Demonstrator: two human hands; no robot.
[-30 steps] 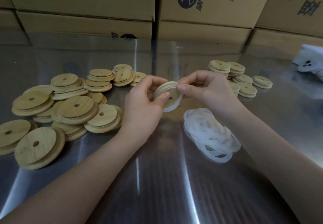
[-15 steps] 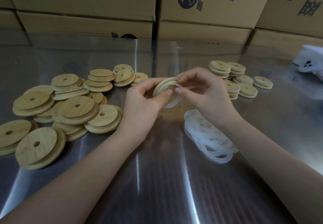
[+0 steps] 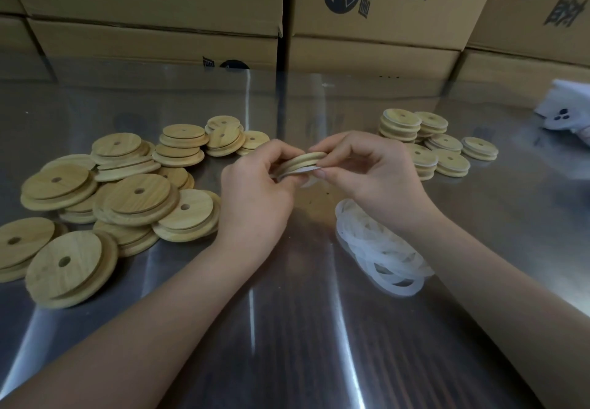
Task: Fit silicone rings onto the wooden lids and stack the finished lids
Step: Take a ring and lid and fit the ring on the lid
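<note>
A round wooden lid (image 3: 303,160) is held nearly edge-on above the middle of a shiny metal tabletop (image 3: 287,329), its grooved rim towards the camera. A translucent white silicone ring (image 3: 305,170) runs along the lid's lower edge and sags a little below it; how far round it is seated cannot be told. The left hand (image 3: 255,198) has its grip closed on the lid's left side, fingers curled over the top. The right hand (image 3: 373,178) pinches the lid's right edge and the ring between thumb and fingertips. Near the right wrist, a heap of loose rings (image 3: 380,249) lies on the tabletop. To the left sprawls a pile of bare lids (image 3: 137,198), each with a small hole, overlapping one another. Beyond the right hand stand short stacks of lids (image 3: 424,143) with pale bands at their edges. Cardboard boxes (image 3: 159,0) with dark printed marks line the far side, and a white object (image 3: 565,115), too blurred to identify, sits at the far right.
</note>
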